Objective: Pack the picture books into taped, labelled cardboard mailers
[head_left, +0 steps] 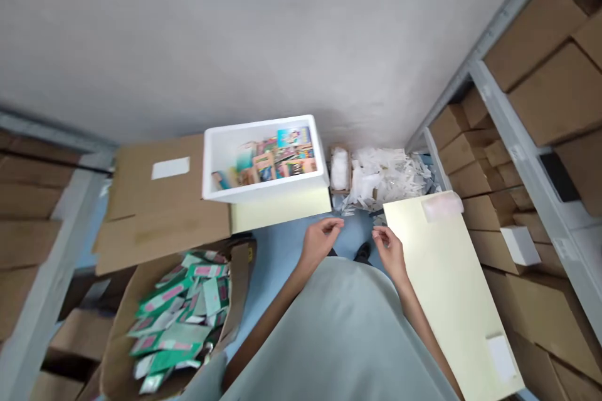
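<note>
Left hand (pixel 322 239) and right hand (pixel 390 250) hover with fingers curled narrow, contents unclear. Crumpled clear plastic wrappers (pixel 388 175) lie just ahead, nearer the right.

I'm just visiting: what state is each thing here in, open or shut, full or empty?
white foam box: open, no lid, colourful packets inside.
cardboard box: open, heaped with green and pink packets.
shelf boxes: shut.
plastic bags: loose pile on the floor.
left hand: fingers curled; holding anything, cannot tell.
right hand: same.
</note>
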The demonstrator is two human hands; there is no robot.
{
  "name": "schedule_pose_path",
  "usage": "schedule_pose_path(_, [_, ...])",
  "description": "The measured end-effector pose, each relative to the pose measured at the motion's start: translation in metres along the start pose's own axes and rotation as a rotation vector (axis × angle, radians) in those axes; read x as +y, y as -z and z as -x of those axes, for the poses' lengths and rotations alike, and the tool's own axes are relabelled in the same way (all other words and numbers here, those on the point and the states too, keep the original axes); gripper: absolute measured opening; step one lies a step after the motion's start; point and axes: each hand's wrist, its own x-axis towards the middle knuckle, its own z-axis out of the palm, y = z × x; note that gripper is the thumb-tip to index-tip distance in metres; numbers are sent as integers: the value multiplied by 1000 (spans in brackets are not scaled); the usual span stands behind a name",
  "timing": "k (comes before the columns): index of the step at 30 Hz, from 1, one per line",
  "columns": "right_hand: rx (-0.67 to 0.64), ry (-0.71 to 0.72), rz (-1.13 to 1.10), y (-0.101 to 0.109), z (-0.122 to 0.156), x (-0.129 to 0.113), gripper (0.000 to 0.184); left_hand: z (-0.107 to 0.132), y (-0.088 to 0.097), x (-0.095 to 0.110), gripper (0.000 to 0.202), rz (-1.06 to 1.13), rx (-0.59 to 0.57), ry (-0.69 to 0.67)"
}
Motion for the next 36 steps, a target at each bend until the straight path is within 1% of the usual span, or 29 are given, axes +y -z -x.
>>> schedule_pose_path(2, [-98,39,47,-33,1,-20,38,4,27,-3,27,50,52,-5])
schedule_pose_path(4, [-196,76,82,-71,2,-37,39,5,60,-8,24,90,102,-10])
schedule_pose_path(6, [-278,103,114,-113,1,-54,40,4,100,-16,20,143,147,-17])
schedule_pose_path(8, [-344,124,136,-158,1,-69,41,2,146,-27,19,191,192,-26])
schedule_pose_path(11, [-443,140,147,-229,1,-91,39,1,221,-47,20,203,293,-15])
schedule_pose_path(14, [-557,145,148,-295,4,-111,36,4,293,-70,24,178,411,58])
schedule_pose_path(16, [-628,158,155,-333,6,-120,35,7,332,-86,26,169,471,96])
schedule_pose_path(17, [-665,165,162,-351,6,-123,35,8,348,-96,26,168,498,101])
schedule_pose_path(19, [-752,167,178,-386,4,-124,33,7,374,-117,25,178,548,105])
schedule_pose_path(20, [-796,150,185,-403,2,-121,31,5,383,-129,24,189,568,113])
schedule_pose_path(22, [-850,30,196,-436,-5,-110,22,0,395,-154,21,231,596,167])
schedule_pose_path(24, [-843,-134,214,-470,-13,-96,16,-7,402,-179,20,289,619,255])
schedule_pose_path(25, [-824,-203,228,-485,-17,-88,15,-10,403,-190,20,315,634,298])
schedule_pose_path(26, [-806,-253,244,-500,-21,-80,17,-13,404,-200,20,337,652,336])
schedule_pose_path(28, [-788,-300,272,-526,-26,-67,23,-15,406,-216,19,366,688,388])
schedule_pose_path(32, [-792,-352,288,-565,-28,-54,38,-8,410,-235,17,431,722,468])
schedule_pose_path(34, [-800,-353,285,-578,-26,-53,42,-2,411,-242,17,476,731,519])
schedule_pose_path(36, [-803,-349,284,-585,-23,-53,44,4,413,-250,18,527,752,586])
